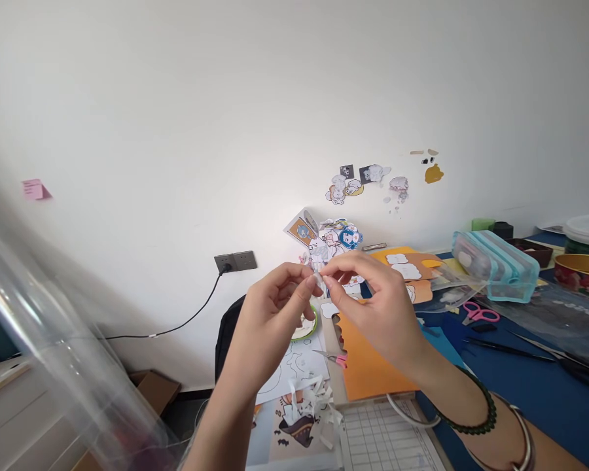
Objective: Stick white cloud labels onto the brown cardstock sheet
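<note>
My left hand [269, 314] and my right hand [377, 307] are raised together over the desk, fingertips meeting. Both pinch a tiny whitish, see-through scrap [318, 280] between thumb and forefinger; I cannot make out what it is. My right wrist wears a dark bead bracelet [476, 409] and a thin bangle. Below the hands lie an orange paper sheet [368, 353], small pink-handled scissors [331, 356] and a printed cartoon sheet with curled white paper trimmings [309, 392].
Cartoon stickers [353, 183] are stuck on the white wall. A blue mat [535, 386] carries pink scissors [481, 314], a clear teal pouch [495, 265], black tools and tins. A wall socket [235, 261] with black cable, a clear plastic roll [53, 347] at left, and a cutting mat [387, 438] lie nearby.
</note>
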`<state>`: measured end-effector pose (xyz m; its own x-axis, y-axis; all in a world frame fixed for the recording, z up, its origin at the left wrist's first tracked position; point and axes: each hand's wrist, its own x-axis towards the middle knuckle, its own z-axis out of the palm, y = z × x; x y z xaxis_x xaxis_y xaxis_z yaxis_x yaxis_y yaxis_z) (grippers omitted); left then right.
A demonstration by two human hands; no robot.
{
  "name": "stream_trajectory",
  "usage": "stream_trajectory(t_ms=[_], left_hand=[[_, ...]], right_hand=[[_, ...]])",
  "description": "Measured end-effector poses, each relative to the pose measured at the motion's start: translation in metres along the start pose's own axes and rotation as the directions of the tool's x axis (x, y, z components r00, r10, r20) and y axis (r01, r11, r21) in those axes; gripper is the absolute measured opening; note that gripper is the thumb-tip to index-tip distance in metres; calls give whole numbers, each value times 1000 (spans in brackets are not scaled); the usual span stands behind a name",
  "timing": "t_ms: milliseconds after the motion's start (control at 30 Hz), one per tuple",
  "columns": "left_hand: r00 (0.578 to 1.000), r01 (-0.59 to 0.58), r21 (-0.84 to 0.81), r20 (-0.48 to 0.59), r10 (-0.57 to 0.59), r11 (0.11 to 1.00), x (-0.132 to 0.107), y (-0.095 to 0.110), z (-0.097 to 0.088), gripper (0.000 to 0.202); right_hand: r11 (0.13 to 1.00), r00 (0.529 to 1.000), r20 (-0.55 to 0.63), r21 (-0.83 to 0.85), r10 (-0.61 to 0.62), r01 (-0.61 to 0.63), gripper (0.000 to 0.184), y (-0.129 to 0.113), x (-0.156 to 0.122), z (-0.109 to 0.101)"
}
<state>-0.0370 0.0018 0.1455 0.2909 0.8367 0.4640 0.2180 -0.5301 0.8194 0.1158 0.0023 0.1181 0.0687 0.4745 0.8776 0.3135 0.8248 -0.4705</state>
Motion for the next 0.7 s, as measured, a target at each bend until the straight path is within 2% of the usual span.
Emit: stream_trajectory(t_ms=[133,300,467,700], left_hand=[[1000,-20,42,-4,20,999,-1,2,2,19],[995,-82,190,-38,90,978,0,1,6,16],[992,-90,286,-60,111,954,-2,-2,8,14],[988,-101,353,-76,136,930,-1,-2,8,12]], right_hand=[[1000,999,28,5,18,-18,12,-3,1,-2],[998,996,66,20,66,-67,12,-2,2,-6],[994,990,103,56,93,-99,12,2,4,-8],[998,995,77,13,56,-57,14,3,5,-7]])
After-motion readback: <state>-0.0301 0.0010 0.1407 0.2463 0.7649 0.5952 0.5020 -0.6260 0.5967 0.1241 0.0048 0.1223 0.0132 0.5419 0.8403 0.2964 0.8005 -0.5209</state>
